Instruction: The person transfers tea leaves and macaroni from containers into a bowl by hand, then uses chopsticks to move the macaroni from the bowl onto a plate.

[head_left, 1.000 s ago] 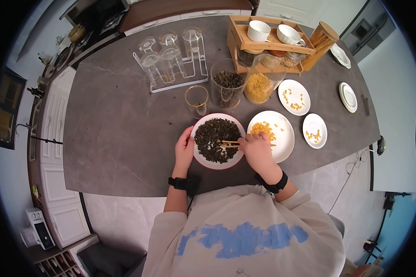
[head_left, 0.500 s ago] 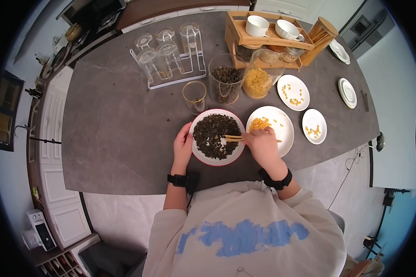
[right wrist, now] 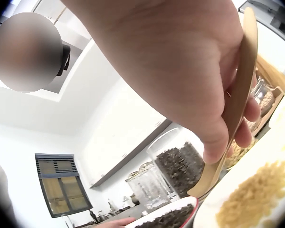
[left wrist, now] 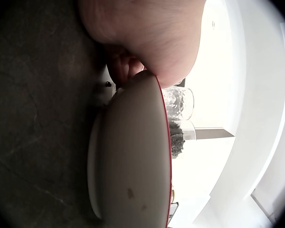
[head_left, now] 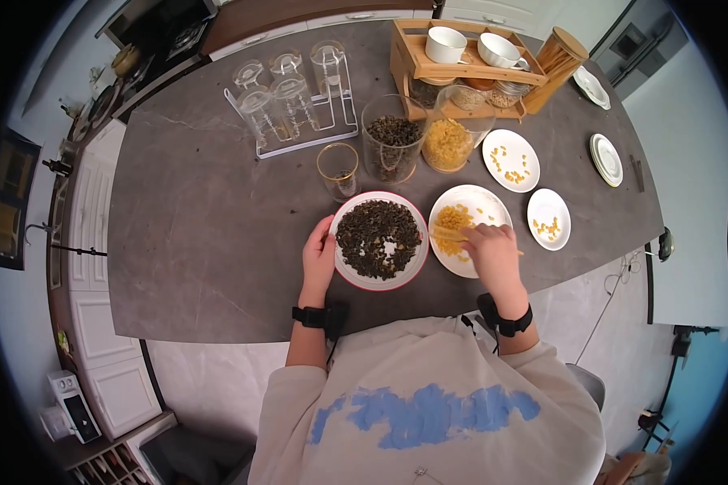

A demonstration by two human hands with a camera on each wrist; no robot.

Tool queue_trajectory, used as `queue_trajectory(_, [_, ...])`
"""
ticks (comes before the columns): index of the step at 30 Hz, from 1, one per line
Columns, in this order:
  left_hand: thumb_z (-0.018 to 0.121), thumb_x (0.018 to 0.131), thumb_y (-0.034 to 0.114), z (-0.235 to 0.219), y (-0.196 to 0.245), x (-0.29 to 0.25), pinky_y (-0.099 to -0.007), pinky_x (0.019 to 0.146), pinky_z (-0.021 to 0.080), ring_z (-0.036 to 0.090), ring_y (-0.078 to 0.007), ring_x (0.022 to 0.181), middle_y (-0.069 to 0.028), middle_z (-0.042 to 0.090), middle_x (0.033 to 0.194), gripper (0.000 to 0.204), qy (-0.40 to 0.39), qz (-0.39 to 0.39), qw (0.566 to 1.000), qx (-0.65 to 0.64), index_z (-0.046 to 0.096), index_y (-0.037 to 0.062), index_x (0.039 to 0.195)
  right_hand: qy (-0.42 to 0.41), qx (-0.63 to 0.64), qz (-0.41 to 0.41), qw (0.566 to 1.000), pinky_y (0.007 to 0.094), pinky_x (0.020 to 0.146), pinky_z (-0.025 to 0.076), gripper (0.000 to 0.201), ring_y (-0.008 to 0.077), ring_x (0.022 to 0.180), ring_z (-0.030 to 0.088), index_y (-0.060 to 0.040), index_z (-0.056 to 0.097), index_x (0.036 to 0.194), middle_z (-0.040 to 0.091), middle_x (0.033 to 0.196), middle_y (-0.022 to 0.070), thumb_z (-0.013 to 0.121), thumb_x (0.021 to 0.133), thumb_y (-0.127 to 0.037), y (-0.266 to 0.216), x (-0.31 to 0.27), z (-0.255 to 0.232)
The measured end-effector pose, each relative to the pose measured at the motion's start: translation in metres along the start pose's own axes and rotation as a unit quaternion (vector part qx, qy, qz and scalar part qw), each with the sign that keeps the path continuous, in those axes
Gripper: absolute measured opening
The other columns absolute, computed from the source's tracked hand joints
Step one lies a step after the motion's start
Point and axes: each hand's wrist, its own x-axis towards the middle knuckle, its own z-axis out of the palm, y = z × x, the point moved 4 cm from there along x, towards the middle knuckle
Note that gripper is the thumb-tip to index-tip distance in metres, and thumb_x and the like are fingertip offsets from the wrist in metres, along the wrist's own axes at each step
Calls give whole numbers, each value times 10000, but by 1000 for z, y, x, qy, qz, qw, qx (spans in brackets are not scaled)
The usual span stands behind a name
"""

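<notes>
My left hand (head_left: 319, 257) grips the left rim of a red-rimmed white bowl (head_left: 341, 267) of dark dried leaves (head_left: 376, 230), thumb at the rim and fingers against its side in the left wrist view. Between the leaves, patches of white bottom show, with a few pale bits. My right hand (head_left: 495, 252) pinches wooden tongs (right wrist: 242, 90), its thumb on one side and fingers on the other. In the head view the tongs' tips overlap a pile of small yellow pieces (head_left: 451, 217) on a round white plate (head_left: 493, 234), right of the bowl.
Behind the bowl stand a gold-rimmed glass (head_left: 340, 171), a jar of dark leaves (head_left: 391, 145) and a jar of yellow pieces (head_left: 448, 145). Two small plates (head_left: 511, 139) with yellow pieces lie right. Farther back are a glass rack (head_left: 307, 145) and a wooden shelf (head_left: 412, 65) with cups.
My right hand has moved right with the tongs, from over the leaves in the bowl to the plate of yellow pieces. My left hand has stayed at the bowl's rim.
</notes>
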Motion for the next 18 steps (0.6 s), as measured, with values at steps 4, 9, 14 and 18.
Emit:
queue_trajectory(4, [423, 927, -21, 0, -1, 0, -282, 989, 390, 534, -176, 1138, -125, 568, 1236, 354, 2, -2, 1000, 11, 472, -58, 1275, -16, 10, -85, 996, 391, 842, 412, 165, 215, 763, 600, -146, 681, 908, 608, 760, 32, 685, 755, -209, -28, 7, 20])
queue_trajectory(9, [427, 929, -15, 0, 0, 0, -284, 984, 395, 535, -174, 1133, -123, 567, 1235, 352, 0, -5, 1000, 5, 471, -59, 1276, -38, -36, -111, 992, 389, 849, 415, 142, 211, 766, 600, -146, 684, 885, 591, 720, 37, 667, 750, -187, -38, 12, 37])
queue_trajectory(14, [428, 930, -14, 0, 0, 1, -283, 981, 396, 534, -171, 1129, -118, 569, 1229, 353, -3, -8, 1000, 0, 470, -58, 1277, -24, -48, -112, 992, 390, 871, 416, 165, 212, 775, 602, -140, 695, 897, 596, 724, 42, 653, 741, -175, -39, 15, 38])
queue_trajectory(18, [428, 929, -14, 0, 1, -1, -282, 981, 394, 533, -170, 1129, -116, 569, 1229, 353, -2, -3, 1000, 1, 471, -57, 1277, -25, -56, -116, 991, 391, 876, 412, 176, 213, 788, 599, -134, 699, 893, 590, 736, 47, 650, 730, -179, -41, 17, 41])
